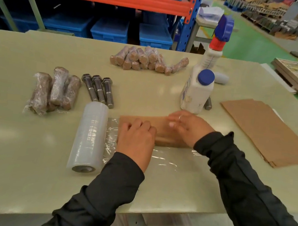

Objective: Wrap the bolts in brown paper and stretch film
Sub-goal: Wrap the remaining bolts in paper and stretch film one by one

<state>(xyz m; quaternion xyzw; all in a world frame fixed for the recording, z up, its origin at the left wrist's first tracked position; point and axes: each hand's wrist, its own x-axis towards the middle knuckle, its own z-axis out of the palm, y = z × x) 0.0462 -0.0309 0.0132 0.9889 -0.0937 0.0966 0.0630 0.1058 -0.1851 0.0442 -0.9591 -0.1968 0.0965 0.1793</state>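
A sheet of brown paper (161, 130) lies rolled over something hidden, on a spread of clear stretch film (165, 159). My left hand (135, 138) presses on the left part of the paper roll, fingers curled on it. My right hand (188, 129) holds its right end. The stretch film roll (88, 136) lies just left of my hands. Three bare steel bolts (99, 90) lie side by side behind the roll. Three wrapped bolts (54, 90) sit further left. A pile of several wrapped bolts (147, 60) rests at the back.
Two white bottles (196, 93) stand right of centre, one with a spray head (224, 29), and another bolt (208, 103) lies behind them. A stack of brown paper sheets (262, 130) lies at the right. Blue crates (110, 30) fill the rack behind the table (24, 147).
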